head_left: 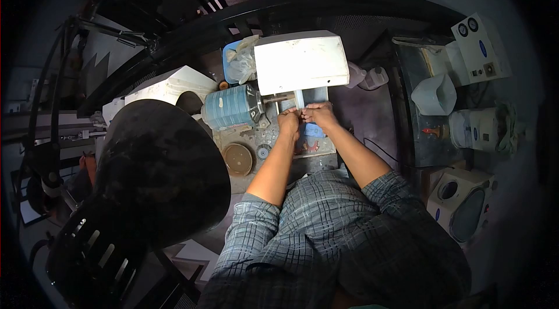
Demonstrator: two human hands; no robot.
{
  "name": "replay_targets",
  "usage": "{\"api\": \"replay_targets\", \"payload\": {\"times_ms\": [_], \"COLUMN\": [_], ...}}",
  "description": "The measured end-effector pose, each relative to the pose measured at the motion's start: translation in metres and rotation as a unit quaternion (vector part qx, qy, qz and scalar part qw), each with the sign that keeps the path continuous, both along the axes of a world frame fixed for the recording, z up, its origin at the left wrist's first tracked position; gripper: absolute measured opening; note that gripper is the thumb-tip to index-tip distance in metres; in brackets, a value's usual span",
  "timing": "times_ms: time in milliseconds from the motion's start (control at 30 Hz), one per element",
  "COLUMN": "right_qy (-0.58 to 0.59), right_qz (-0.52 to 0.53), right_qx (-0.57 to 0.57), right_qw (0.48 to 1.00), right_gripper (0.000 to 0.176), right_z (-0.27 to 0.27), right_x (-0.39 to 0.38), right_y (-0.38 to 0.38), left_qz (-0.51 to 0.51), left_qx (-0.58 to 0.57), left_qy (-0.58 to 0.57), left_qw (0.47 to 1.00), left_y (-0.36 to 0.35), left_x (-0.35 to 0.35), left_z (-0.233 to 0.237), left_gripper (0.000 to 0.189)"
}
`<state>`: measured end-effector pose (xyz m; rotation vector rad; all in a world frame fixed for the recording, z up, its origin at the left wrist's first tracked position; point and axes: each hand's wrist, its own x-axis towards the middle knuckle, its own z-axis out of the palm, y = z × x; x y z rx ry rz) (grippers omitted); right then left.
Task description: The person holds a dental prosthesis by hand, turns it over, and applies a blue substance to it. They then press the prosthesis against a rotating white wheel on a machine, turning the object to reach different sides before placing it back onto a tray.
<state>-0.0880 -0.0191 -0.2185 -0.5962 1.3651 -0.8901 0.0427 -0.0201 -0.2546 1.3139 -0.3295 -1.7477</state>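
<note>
My left hand [289,122] and my right hand [319,114] meet at the lower edge of a pale wheel [299,99], fingers pinched close together. Whatever small thing they hold between the fingertips is too small and too covered to make out. The wheel sits at the end of a metal shaft [278,98], which sticks out of a blue ribbed motor [230,107] to the left. Above the wheel hangs a white hood [301,61]. A blue block [315,130] and small reddish pieces [310,146] lie in the tray just below my hands.
A large black lamp shade [163,175] takes up the left foreground. Left of my forearm lie a round brown dish [237,159] and a small dark wheel [264,151]. A blue bin [231,63] holds plastic bags. A side bench carries a white jug [434,95] and a gauge box [478,47].
</note>
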Motion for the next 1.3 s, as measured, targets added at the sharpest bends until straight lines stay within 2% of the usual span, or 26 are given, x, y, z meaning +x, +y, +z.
{"api": "replay_targets", "payload": {"times_ms": [367,500,733,1000,1300], "right_qy": [-0.016,-0.011,0.030,0.071,0.077], "right_qz": [-0.003,-0.013,-0.005,0.010,0.019], "right_qx": [0.010,0.005,-0.026,-0.147,-0.128], "right_qw": [1.000,1.000,0.999,0.987,0.989], "right_gripper": [0.024,0.025,0.021,0.019,0.017], "right_z": [-0.006,0.000,-0.006,-0.002,0.005], "right_x": [0.005,0.004,-0.001,-0.002,-0.004], "right_y": [0.000,0.003,0.008,0.020,0.016], "left_qz": [0.047,0.026,0.004,-0.015,-0.019], "left_qx": [0.014,0.005,-0.022,-0.063,-0.049], "left_qy": [-0.045,-0.039,-0.039,-0.021,-0.014], "left_qw": [0.998,0.999,0.999,0.998,0.999], "left_y": [0.000,-0.001,0.005,0.012,0.008], "left_x": [0.001,-0.001,-0.005,-0.005,-0.007], "left_z": [0.014,0.015,0.023,0.019,0.017], "left_gripper": [0.005,0.007,0.011,0.011,0.013]}}
